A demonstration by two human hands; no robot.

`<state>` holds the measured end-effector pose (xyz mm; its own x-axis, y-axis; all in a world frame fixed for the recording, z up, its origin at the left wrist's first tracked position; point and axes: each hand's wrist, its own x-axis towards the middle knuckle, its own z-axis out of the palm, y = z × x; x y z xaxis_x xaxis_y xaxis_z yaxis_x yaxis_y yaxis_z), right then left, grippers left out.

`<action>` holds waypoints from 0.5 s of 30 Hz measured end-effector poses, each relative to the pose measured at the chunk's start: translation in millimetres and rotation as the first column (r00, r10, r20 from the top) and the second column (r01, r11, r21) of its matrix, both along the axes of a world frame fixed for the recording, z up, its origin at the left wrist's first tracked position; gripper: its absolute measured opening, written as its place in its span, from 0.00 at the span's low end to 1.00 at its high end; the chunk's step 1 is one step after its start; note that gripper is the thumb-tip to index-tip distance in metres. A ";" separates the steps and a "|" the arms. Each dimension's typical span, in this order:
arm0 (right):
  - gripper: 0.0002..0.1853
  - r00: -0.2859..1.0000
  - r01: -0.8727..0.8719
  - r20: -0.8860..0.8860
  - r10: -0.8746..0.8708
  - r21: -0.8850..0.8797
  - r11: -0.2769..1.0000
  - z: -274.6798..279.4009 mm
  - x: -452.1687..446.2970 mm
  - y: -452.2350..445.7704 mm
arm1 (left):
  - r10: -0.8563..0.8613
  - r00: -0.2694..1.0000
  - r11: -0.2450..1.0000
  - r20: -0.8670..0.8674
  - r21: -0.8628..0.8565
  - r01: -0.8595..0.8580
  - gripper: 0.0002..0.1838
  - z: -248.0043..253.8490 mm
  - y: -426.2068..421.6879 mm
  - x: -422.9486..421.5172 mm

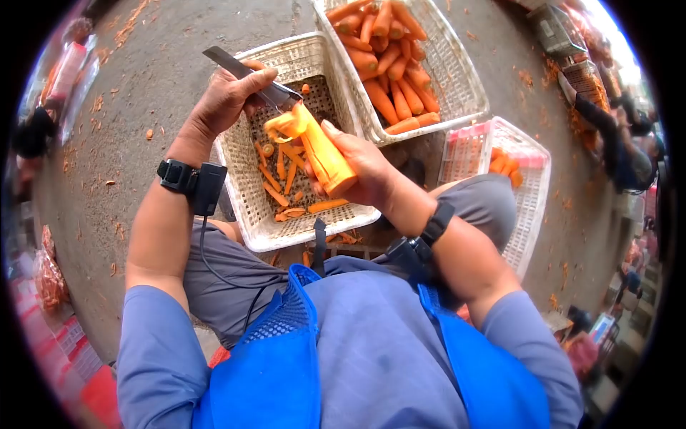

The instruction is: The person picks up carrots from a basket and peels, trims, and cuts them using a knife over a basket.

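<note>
My left hand (236,93) is closed around a peeler (275,95) with a flat, dark grey handle sticking out past the fingers. Its metal head touches the upper end of a thick carrot (325,154), where an orange peel (287,125) curls away. My right hand (361,168) grips the carrot from the right, fingers wrapped beneath it and partly hidden. Both hands are over a white plastic basket (239,189), which has carrot strips and small pieces (282,171) lying inside.
Behind stands a larger white basket (457,79) heaped with whole carrots (393,61). A third basket (529,207) by my right knee holds some carrots (506,166). Peel scraps litter the concrete floor (171,43). Another person (629,150) is at the far right.
</note>
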<state>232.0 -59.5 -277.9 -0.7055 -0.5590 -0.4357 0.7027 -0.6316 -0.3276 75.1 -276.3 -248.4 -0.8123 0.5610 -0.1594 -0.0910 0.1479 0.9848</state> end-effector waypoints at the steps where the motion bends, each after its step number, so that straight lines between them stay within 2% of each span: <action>1: 0.29 1.000 0.012 0.018 -0.012 0.014 1.000 -1.7 -0.9 -0.7 | 0.024 0.999 1.000 -0.022 -0.015 -0.025 0.11 -0.2 0.6 0.6; 2: 0.29 1.000 0.005 -0.016 -0.004 0.029 1.000 -2.4 -2.1 -0.8 | 0.058 0.998 0.998 -0.018 -0.036 -0.059 0.10 -3.6 1.2 -0.6; 5: 0.29 0.999 -0.040 -0.025 0.040 0.007 0.999 -4.3 -2.7 1.9 | 0.135 0.959 0.976 -0.247 -0.134 -0.172 0.10 -21.0 -16.3 -22.7; 6: 0.29 0.992 -0.091 -0.088 0.090 -0.014 0.996 1.6 -0.2 6.2 | 0.242 0.940 0.956 -0.240 -0.105 -0.273 0.09 -18.1 -24.7 -29.6; 9: 0.29 1.000 -0.003 -0.012 0.002 -0.072 0.997 5.4 0.3 7.6 | 0.370 0.909 0.929 -0.191 0.074 -0.363 0.10 -4.1 -38.0 -39.3; 10: 0.28 0.994 0.102 0.043 -0.099 -0.080 0.992 12.4 0.2 4.0 | 0.351 0.916 0.936 -0.197 0.066 -0.345 0.10 1.8 -36.8 -36.7; 13: 0.27 0.991 0.124 -0.041 -0.128 -0.083 0.989 1.8 -4.6 7.6 | 0.286 0.935 0.958 -0.208 0.068 -0.278 0.11 14.5 -27.1 -19.4; 15: 0.27 0.989 0.128 -0.075 -0.129 -0.012 0.992 2.5 -8.1 9.9 | 0.212 0.957 0.976 -0.198 0.085 -0.199 0.12 18.9 -20.1 -7.2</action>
<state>223.9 -49.6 -275.4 -0.8023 -0.4643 -0.3751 0.5890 -0.7175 -0.3719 67.9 -296.4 -229.5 -0.9225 0.3824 0.0529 0.0918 0.0841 0.9922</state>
